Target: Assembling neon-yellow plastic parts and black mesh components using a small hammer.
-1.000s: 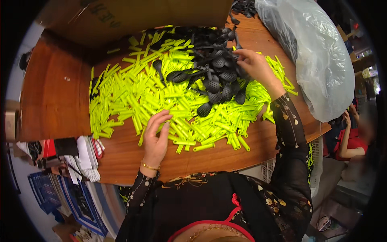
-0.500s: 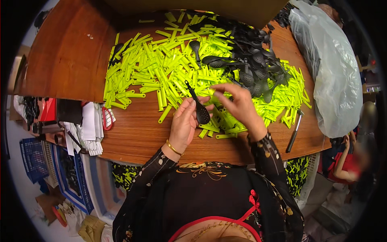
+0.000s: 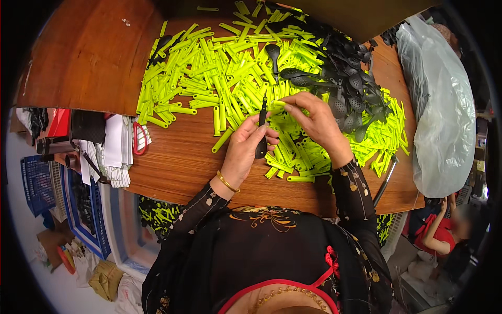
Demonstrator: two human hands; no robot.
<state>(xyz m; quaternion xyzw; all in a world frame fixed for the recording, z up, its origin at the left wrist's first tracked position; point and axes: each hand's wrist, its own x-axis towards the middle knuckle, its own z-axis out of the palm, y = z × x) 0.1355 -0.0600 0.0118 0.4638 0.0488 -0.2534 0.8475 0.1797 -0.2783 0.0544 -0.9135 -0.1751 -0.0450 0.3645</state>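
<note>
My left hand is closed around a black plastic spoon. The spoon's narrow handle end points up and away from me, and its bowl shows partly below my fingers. Close by on the right, my right hand pinches a lime-green plastic handle sleeve near the tip of the spoon's handle. Whether the two pieces touch I cannot tell. Beyond both hands spreads a heap of lime-green handle sleeves. Black perforated spoons are piled on the right part of that heap.
A hammer lies by the table's right edge. Beside it bulges a clear plastic bag. A brown board stands at the left. Papers and red-handled scissors sit near the left edge. A person in red is at the far right.
My right hand now holds a lime-green sleeve and has come to the spoon's handle end. The spoon has turned more upright in my left hand. The whole view has shifted slightly.
</note>
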